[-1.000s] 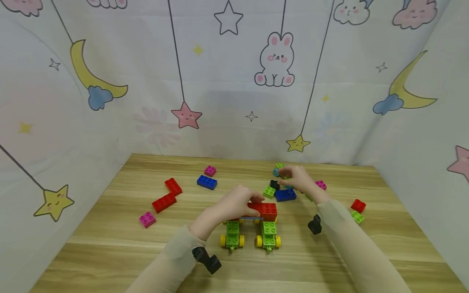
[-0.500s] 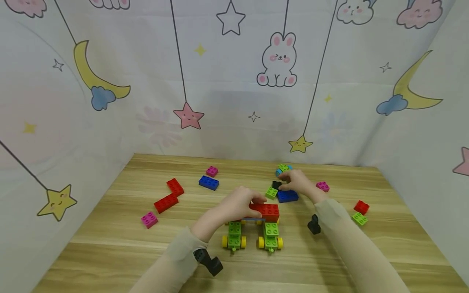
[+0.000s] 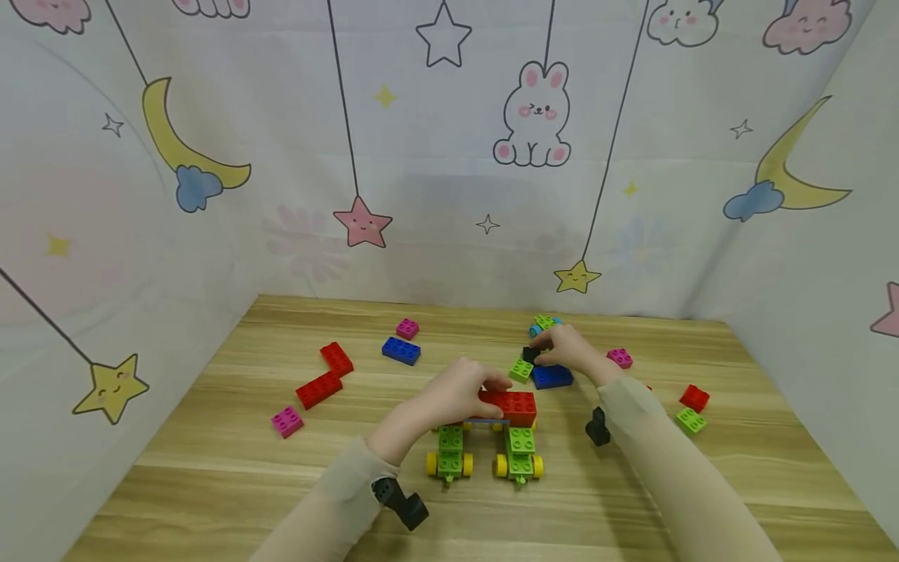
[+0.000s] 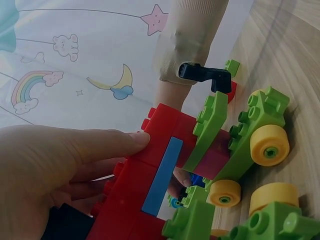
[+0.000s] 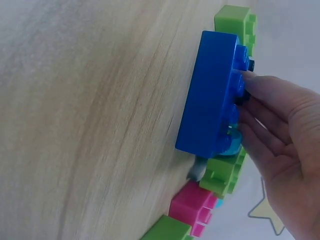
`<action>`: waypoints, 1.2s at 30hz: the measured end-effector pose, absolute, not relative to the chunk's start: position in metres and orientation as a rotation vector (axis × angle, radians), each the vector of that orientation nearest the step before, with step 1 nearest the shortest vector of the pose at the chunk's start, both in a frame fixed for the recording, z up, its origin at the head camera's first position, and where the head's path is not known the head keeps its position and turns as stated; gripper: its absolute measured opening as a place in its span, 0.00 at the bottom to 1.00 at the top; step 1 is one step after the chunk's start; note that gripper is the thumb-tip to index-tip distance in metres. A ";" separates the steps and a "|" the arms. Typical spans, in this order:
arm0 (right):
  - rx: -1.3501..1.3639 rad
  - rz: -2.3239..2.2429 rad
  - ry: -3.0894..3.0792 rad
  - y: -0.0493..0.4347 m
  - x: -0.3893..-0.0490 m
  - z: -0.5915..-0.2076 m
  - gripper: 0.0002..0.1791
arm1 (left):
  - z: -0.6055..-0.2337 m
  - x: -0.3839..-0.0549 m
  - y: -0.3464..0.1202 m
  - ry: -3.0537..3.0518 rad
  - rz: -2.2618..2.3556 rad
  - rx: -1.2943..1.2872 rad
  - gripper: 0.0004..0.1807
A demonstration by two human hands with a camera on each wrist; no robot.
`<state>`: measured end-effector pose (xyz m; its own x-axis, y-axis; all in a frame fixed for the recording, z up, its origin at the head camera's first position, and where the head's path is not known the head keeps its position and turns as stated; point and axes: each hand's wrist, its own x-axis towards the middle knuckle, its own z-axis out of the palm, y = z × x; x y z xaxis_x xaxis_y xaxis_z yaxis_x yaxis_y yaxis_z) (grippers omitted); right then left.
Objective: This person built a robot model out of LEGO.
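Note:
My left hand [image 3: 460,389] grips the red bricks [image 3: 518,406] on top of a built vehicle, its thumb against their side in the left wrist view. A light-blue strip [image 4: 162,175] shows among the red. Below stand two green wheeled bases [image 3: 521,453] with yellow wheels. Farther back, my right hand [image 3: 572,349] pinches a small black brick [image 3: 529,355] between thumb and fingers; in the right wrist view most of it is hidden behind a blue brick [image 5: 207,95]. A lime-green brick [image 3: 521,370] lies beside the black one.
Behind the right hand is a green piece with light-blue wheels [image 3: 545,322]. Red bricks [image 3: 319,389], a blue brick [image 3: 401,350] and pink bricks [image 3: 287,421] lie at left. On the right are a pink brick [image 3: 620,358], a red one [image 3: 694,398] and a green one [image 3: 691,421].
My right hand has come down and slightly nearer, from beside the blue-wheeled piece to the black brick. The left hand keeps its grip on the red bricks.

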<state>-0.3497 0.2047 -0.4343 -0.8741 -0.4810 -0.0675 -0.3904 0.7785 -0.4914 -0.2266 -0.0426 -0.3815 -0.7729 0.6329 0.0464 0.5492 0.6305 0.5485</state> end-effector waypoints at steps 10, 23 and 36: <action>-0.675 -0.714 2.810 0.200 -0.351 -0.435 0.18 | -0.383 -0.228 -0.044 2.700 0.827 0.999 0.22; -0.690 -0.714 2.804 0.196 -0.354 -0.437 0.19 | -0.383 -0.228 -0.044 2.693 0.838 1.018 0.22; -0.721 -0.635 2.806 0.193 -0.356 -0.438 0.21 | -0.383 -0.228 -0.044 2.699 0.825 1.006 0.21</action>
<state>-0.3563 0.1929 -0.4382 -0.8674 -0.4937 -0.0625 -0.4187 0.7919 -0.4445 -0.2278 -0.0438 -0.3827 -0.7653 0.6415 0.0531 0.5615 0.6249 0.5425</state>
